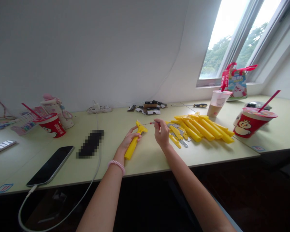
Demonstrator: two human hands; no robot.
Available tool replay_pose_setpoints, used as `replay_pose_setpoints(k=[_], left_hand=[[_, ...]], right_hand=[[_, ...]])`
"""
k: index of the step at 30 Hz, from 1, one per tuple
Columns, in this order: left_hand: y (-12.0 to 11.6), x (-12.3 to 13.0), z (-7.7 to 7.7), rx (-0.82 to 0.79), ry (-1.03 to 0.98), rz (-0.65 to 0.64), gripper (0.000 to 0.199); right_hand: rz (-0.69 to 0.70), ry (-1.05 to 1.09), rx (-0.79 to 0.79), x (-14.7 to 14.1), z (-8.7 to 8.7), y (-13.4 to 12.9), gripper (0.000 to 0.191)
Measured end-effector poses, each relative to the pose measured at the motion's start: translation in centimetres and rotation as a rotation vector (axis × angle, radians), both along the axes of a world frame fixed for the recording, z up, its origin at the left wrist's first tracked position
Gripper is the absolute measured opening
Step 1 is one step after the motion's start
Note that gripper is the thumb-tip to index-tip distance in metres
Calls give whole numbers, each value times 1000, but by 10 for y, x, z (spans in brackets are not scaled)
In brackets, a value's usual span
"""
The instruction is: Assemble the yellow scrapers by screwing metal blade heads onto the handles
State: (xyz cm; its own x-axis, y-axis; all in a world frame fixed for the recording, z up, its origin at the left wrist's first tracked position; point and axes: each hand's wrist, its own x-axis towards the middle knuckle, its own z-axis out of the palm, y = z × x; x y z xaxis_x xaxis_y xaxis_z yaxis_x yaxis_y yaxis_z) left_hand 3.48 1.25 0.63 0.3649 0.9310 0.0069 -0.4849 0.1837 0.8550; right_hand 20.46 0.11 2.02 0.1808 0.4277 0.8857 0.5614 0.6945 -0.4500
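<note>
One camera looks out from the person's head, forward and down, with the left hand and right hand within arm's reach below centre. It faces the wall across the table, taking in a window upper right.

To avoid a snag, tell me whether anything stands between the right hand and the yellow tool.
Nothing visible blocks the way: only the screwdriver in the right hand spans the gap to the yellow tool in the left hand. The yellow handles lie off to the right.
</note>
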Motion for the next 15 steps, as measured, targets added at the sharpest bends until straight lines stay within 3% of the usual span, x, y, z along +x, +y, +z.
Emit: replay_pose_setpoints(k=[8,15], left_hand=[[1,-1,0,-19,9,11,69],[2,1,-1,-40,-9,48,70]], right_hand=[[85,-139,39,-2,3,-4,18],[29,-57,-34,-3,0,-4,18]])
